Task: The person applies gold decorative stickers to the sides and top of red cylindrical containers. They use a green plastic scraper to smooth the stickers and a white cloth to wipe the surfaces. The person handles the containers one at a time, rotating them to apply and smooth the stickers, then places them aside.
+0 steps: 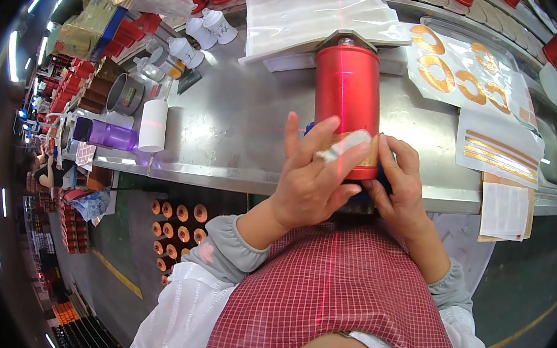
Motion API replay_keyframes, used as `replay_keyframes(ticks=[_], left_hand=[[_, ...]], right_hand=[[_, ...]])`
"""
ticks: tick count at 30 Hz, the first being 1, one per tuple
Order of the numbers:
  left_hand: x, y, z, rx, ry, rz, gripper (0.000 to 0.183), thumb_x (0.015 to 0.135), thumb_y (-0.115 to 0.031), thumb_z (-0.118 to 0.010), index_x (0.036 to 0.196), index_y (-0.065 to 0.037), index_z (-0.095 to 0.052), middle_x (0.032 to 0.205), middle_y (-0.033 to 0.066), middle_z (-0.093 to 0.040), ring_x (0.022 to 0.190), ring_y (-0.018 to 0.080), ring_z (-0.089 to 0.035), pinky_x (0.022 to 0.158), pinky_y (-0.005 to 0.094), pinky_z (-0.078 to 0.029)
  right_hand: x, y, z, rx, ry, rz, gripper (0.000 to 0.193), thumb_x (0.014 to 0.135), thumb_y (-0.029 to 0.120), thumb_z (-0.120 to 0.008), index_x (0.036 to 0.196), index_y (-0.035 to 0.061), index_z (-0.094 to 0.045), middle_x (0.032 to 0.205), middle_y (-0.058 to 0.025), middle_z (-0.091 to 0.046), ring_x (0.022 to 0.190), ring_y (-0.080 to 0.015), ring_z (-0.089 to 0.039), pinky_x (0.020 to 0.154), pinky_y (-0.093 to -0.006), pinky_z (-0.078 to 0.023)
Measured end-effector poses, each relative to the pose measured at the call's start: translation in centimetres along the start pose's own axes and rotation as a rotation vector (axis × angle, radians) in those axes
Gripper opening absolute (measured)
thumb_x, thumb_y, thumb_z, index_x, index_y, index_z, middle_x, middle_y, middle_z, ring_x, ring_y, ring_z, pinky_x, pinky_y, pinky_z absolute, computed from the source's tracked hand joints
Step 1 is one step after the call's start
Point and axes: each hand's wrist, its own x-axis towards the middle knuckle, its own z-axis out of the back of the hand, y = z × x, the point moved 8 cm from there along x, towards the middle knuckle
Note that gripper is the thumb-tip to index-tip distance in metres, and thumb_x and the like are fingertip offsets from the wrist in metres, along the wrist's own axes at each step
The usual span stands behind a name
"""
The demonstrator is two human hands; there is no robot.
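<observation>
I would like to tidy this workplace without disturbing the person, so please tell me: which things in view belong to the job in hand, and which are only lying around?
Seem to belong:
- red cylinder
- gold-coloured band on it
- gold strips, probably

Seem only lying around:
- purple bottle
- white cylinder
- metal pot

Your left hand wears a white finger wrap; behind the grip, grey oversleeves, white sleeves, red-checked apron.
</observation>
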Motion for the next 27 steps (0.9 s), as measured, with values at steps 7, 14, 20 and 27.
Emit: replay_keyframes(ticks=[7,14,20,27], left_hand=[[-3.8,-0.5,0.5,-0.003,-0.148,-0.094,0.022,0.093,-0.025,-0.059,0.111,-0.013,-0.059,0.11,0.0049,-0.061,0.111,0.0254,-0.049,0.109,0.0597,-0.026],[-3.6,0.3,0.5,-0.091,-0.127,0.003,0.029,0.092,-0.031,-0.059,0.113,-0.01,-0.057,0.111,0.0096,-0.062,0.105,0.0287,-0.049,0.108,0.0566,-0.025],[-1.6,2.8,1.2,-0.039,-0.099,0.157,0.052,0.098,-0.042,-0.045,0.125,0.0,-0.057,0.115,0.013,-0.062,0.115,0.0325,-0.046,0.111,0.0506,-0.019],[0.3,2.0,0.6,0.066,-0.001,0.027,0.052,0.095,-0.048,-0.047,0.117,-0.006,-0.067,0.117,0.0088,-0.062,0.119,0.0309,-0.045,0.111,0.0493,-0.021]], right_hand=[[0.1,0.0,0.1,-0.008,0.004,0.013,0.067,0.073,0.009,-0.074,0.133,-0.0042,-0.047,0.126,-0.0213,-0.049,0.116,-0.0387,-0.046,0.1,-0.0448,-0.038],[0.1,-0.1,0.0,0.0,0.011,0.012,0.068,0.073,0.009,-0.073,0.135,-0.0033,-0.047,0.129,-0.0216,-0.048,0.117,-0.0393,-0.046,0.101,-0.0445,-0.038],[0.0,-0.1,0.1,-0.023,0.033,0.008,0.068,0.074,0.01,-0.074,0.135,-0.0029,-0.046,0.132,-0.0225,-0.048,0.117,-0.0398,-0.046,0.101,-0.0444,-0.039],[0.0,-0.3,0.1,-0.018,0.029,0.018,0.067,0.074,0.01,-0.074,0.134,-0.0028,-0.047,0.131,-0.0221,-0.05,0.117,-0.0398,-0.046,0.101,-0.0441,-0.04]])
